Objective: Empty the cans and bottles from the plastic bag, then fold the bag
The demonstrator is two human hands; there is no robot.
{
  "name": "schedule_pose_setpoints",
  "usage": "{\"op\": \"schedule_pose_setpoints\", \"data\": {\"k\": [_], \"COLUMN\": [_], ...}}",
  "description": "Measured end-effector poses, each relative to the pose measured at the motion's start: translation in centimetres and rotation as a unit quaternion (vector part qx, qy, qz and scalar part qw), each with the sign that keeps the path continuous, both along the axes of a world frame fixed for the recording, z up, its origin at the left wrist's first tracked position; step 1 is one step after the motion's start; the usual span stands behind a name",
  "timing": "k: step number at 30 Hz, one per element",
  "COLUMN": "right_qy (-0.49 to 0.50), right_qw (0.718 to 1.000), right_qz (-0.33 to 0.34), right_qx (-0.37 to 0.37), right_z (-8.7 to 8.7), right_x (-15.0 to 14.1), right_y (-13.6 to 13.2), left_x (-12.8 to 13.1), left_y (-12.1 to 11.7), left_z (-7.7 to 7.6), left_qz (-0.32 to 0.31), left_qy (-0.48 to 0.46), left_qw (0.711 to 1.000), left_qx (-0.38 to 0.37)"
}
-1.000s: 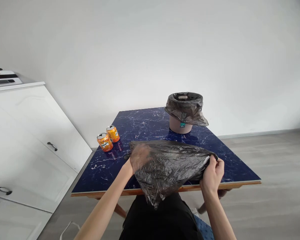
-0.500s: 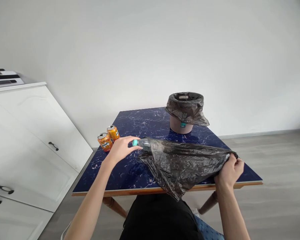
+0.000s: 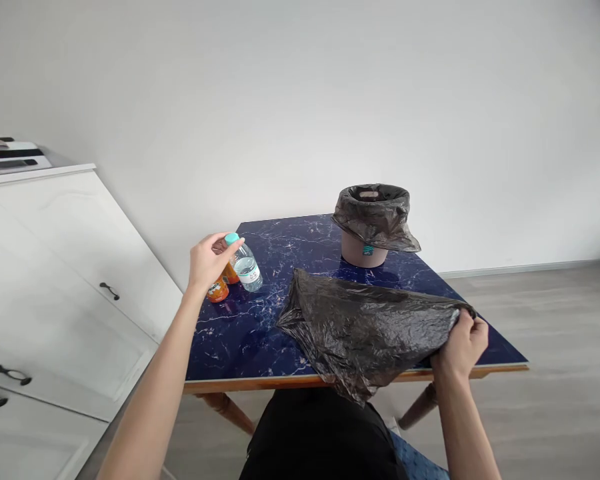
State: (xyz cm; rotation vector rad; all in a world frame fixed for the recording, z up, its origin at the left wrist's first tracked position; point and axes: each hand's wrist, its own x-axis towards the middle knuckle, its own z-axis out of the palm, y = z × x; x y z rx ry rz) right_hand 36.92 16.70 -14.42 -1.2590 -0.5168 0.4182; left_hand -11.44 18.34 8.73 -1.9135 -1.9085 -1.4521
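My left hand (image 3: 211, 262) pinches the turquoise cap of a clear plastic water bottle (image 3: 250, 270), which stands nearly upright, slightly tilted, at the left side of the table. Just behind that hand are two orange drink cans (image 3: 219, 291), partly hidden by it and the bottle. At the table's right front, my right hand (image 3: 463, 343) grips the gathered corner of a black plastic bag (image 3: 375, 327). The bag stretches leftward across the tabletop, and its lower part hangs over the front edge.
A trash bin (image 3: 363, 250) lined with a black bag stands at the back right of the blue marbled table (image 3: 285, 243). A white cabinet (image 3: 65, 267) is on the left, and a white wall (image 3: 300, 100) rises behind the table.
The bottle has come out of the bag's left end and moved left and back with my left hand, turning upright beside the cans. My right hand keeps its grip on the bag.
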Motion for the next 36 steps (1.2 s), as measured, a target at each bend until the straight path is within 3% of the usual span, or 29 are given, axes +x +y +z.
{"op": "schedule_pose_setpoints", "data": {"k": [6, 12, 23, 27, 29, 32, 34, 36], "right_qy": [0.04, 0.05, 0.036, 0.035, 0.035, 0.033, 0.034, 0.036], "right_qw": [0.998, 0.998, 0.999, 0.999, 0.999, 0.999, 0.999, 0.999], "right_qz": [-0.04, -0.032, -0.026, -0.022, -0.021, -0.021, -0.02, -0.018], "right_qx": [-0.008, -0.011, -0.02, -0.02, -0.02, -0.023, -0.025, -0.025], "right_z": [1.1, 1.4, 1.5, 1.7, 1.8, 1.9, 2.0, 2.1], "right_x": [-0.7, -0.9, -1.0, -1.1, -1.1, -1.2, -1.2, -1.2], "right_y": [-0.4, -0.6, -0.7, -0.9, -1.0, -1.0, -1.1, -1.1], "left_x": [-1.8, -3.5, -3.9, -3.1, -2.2, -0.1, 1.6, 3.3], "left_y": [3.9, 5.2, 5.2, 4.1, 2.8, -0.1, -2.1, -3.7], "left_z": [-1.1, -1.4, -1.4, -1.3, -1.6, -2.6, -3.9, -5.5], "left_qz": [0.032, 0.08, 0.14, 0.157, 0.172, 0.1, -0.029, -0.134], "left_qy": [0.035, 0.068, 0.088, 0.087, 0.083, 0.096, 0.131, 0.163], "left_qw": [0.999, 0.994, 0.986, 0.984, 0.982, 0.99, 0.989, 0.966], "left_qx": [-0.012, -0.006, -0.024, -0.021, 0.017, 0.027, -0.067, -0.149]}}
